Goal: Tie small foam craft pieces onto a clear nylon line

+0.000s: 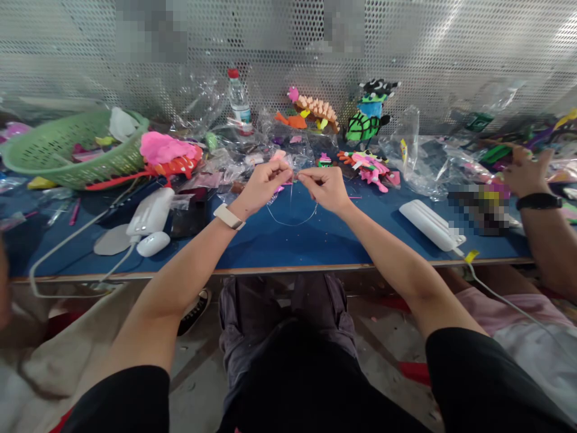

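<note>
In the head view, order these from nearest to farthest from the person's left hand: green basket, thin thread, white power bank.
1. thin thread, pinched in the left hand.
2. white power bank, to its left.
3. green basket, far left.

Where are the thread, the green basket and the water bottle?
thread [291,225], head view, bottom of its hanging loop.
green basket [54,153], head view, its mesh side wall.
water bottle [239,105], head view, middle of its body.

Thin pale thread [291,225], perhaps wire, in a slack loop above blue table [324,243].
</note>
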Tool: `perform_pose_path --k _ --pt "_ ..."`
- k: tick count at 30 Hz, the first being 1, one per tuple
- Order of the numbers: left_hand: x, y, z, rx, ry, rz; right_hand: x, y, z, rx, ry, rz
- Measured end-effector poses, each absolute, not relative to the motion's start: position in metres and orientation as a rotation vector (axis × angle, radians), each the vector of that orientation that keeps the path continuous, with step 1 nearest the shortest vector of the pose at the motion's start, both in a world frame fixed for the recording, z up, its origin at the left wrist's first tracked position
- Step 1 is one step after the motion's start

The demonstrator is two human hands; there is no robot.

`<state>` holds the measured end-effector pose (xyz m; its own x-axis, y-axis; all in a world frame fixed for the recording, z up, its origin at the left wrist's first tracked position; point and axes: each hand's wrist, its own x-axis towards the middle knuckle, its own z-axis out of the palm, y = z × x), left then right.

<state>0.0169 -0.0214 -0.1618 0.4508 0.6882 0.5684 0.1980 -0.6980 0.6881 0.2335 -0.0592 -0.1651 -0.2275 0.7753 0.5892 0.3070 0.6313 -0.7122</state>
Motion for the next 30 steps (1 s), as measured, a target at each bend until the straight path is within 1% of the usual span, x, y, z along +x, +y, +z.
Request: perform_pose_path --k 4,6,9,13,19,25,30 --pt "0.020 -0.021 -0.165 1.925 0.597 1.088 0.234 -0.059 -0.164 -0.909 -1.827 0.514" --pt "0.021 -0.023 -0.166 1.918 0.557 1.071 0.235 -0.056 -0.164 -0.909 -1.818 0.502" --pt "0.020 -0.025 -0.166 2.145 0.653 1.187 0.237 -0.051 -0.166 -0.887 -1.806 0.532" --pt "0.015 -0.025 -0.170 2.537 0.850 1.372 0.237 -0.046 -0.169 -0.860 -1.796 0.651" --pt "0.009 -0.021 -0.175 2.803 0.920 1.361 0.234 -0.050 -0.169 -0.869 -1.784 0.714" --pt "0.007 -0.018 -0.176 2.879 0.926 1.361 0.233 -0.047 -0.172 -0.815 -1.772 0.610" --pt "0.012 -0.023 -0.172 2.696 0.849 1.421 0.233 -0.045 -0.173 -0.788 -1.776 0.536"
